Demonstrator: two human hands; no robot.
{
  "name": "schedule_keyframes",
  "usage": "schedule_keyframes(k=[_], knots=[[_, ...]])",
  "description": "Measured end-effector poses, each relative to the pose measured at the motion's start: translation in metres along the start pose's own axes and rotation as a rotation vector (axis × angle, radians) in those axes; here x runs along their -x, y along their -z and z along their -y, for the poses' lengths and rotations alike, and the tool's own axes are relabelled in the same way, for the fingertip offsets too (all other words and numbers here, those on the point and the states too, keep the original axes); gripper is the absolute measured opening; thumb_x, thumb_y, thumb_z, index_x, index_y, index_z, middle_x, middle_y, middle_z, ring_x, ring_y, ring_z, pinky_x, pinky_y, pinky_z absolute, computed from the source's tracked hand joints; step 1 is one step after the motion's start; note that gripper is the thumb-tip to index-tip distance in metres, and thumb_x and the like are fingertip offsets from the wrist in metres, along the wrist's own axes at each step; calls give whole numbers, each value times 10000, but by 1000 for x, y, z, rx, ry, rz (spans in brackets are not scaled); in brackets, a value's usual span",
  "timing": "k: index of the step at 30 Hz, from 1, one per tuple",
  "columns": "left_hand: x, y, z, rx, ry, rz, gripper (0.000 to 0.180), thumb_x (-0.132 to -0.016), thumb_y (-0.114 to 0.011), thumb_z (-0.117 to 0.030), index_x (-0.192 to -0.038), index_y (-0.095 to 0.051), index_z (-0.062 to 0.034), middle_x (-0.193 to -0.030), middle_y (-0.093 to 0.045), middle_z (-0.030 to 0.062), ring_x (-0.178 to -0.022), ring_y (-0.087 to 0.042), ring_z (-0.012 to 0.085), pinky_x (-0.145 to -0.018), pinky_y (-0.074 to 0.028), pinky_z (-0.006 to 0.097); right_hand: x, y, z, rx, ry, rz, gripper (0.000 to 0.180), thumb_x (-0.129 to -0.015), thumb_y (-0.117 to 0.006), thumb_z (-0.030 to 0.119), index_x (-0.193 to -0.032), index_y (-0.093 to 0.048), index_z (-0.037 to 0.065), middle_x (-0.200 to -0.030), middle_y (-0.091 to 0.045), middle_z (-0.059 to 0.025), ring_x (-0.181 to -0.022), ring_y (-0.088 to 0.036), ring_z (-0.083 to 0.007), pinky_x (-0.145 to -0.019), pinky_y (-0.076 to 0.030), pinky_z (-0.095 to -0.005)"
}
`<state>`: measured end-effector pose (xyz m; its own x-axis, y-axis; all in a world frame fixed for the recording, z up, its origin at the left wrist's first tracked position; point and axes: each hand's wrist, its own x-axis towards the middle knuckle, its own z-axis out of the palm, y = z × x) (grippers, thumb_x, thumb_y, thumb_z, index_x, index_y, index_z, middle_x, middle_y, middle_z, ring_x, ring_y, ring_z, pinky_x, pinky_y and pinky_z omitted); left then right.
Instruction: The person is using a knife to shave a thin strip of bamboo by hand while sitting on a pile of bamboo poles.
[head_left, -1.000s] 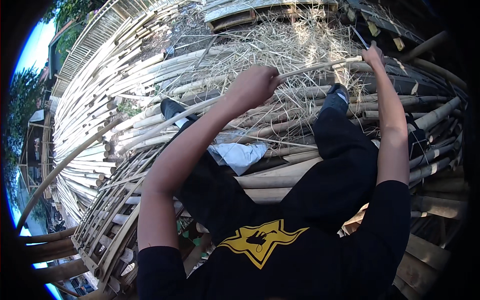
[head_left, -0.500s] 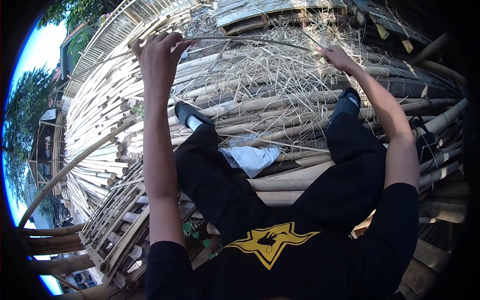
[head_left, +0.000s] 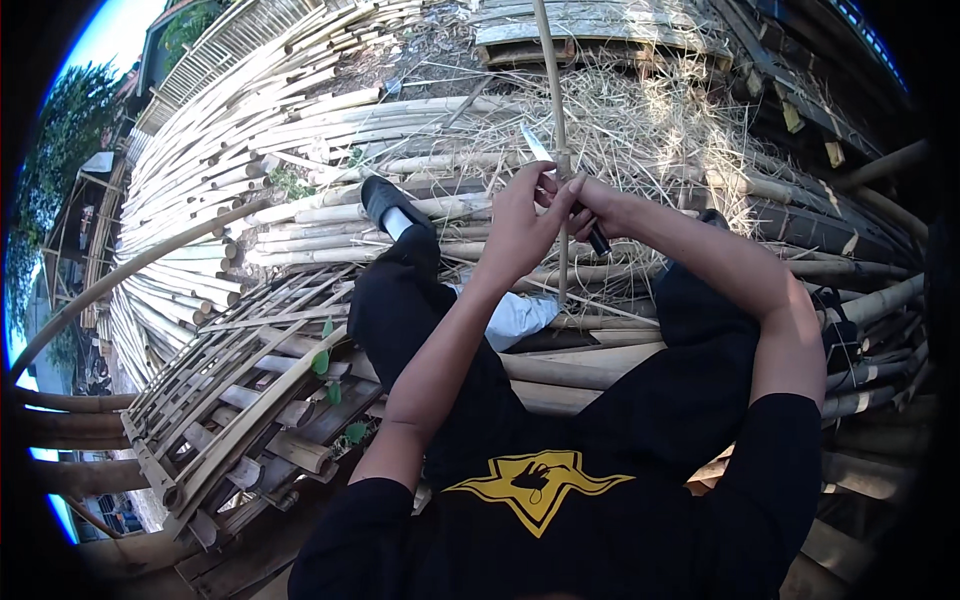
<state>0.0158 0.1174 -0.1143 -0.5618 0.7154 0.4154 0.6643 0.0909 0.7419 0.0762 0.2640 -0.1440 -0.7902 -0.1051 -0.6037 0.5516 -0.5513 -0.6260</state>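
Note:
A long thin bamboo strip (head_left: pixel 549 60) runs away from me, from between my hands to the top edge of the view; its near end hangs down past my wrists. My left hand (head_left: pixel 527 222) is closed on the strip, its fingers curled and partly hidden. Close against it, my right hand (head_left: pixel 597 207) grips a knife (head_left: pixel 535 143). The pale blade points up and left beyond my left fingers, while the black handle end shows below my right palm. Where the blade meets the strip is covered by my fingers.
Bamboo poles (head_left: pixel 200 210) lie in rows at the left and under my feet. Pale shavings (head_left: pixel 640 130) cover the ground ahead, near a wooden pallet (head_left: pixel 600 40). A slatted bamboo frame (head_left: pixel 260 400) stands by my left leg. A white cloth or bag (head_left: pixel 522 318) lies between my legs.
My hands were spread wide with the strip bent across between them. Both have come together at the middle, and the strip now points away from me. The knife now shows clearly.

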Motion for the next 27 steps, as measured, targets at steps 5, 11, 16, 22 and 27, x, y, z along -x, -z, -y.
schedule_keyframes(k=[5, 11, 16, 22, 27], knots=[[13, -11, 6, 155, 276, -69, 297, -836, -665, -196, -969, -524, 29, -647, -550, 49, -572, -564, 144, -535, -446, 270, 5, -26, -15, -28, -19, 26, 372, -946, -306, 434, -713, -432, 172, -547, -391, 65, -353, -252, -20, -317, -203, -165], [18, -41, 39, 89, 202, -168, 364, -847, -648, -278, -942, -504, 42, -617, -488, 99, -556, -445, 160, -512, -372, 335, -12, -10, -27, -14, -65, -33, 394, -953, -312, 436, -709, -443, 156, -531, -373, 55, -359, -268, -34, -327, -223, -184], [14, -42, 72, 670, 717, 19, 255, -915, -553, -224, -911, -409, -13, -687, -534, 72, -506, -505, 132, -434, -437, 280, -19, 26, -18, 472, 18, -486, 286, -907, -521, 283, -781, -512, 27, -608, -487, -36, -388, -346, -75, -344, -294, -242], [38, -41, 95, 980, 1142, 85, 221, -932, -524, -248, -946, -387, -75, -699, -487, 45, -437, -417, 100, -407, -427, 282, 8, 33, -1, 1309, 276, -637, 353, -850, -558, 312, -726, -582, -18, -628, -583, -153, -538, -562, -269, -542, -457, -393], [59, -29, 81, 955, 1218, 334, 218, -952, -481, -278, -1023, -347, -122, -678, -433, 10, -428, -358, 72, -386, -371, 273, 3, 29, -17, 1597, 274, -621, 353, -817, -561, 327, -788, -641, -16, -726, -621, -227, -731, -617, -375, -708, -476, -441]])
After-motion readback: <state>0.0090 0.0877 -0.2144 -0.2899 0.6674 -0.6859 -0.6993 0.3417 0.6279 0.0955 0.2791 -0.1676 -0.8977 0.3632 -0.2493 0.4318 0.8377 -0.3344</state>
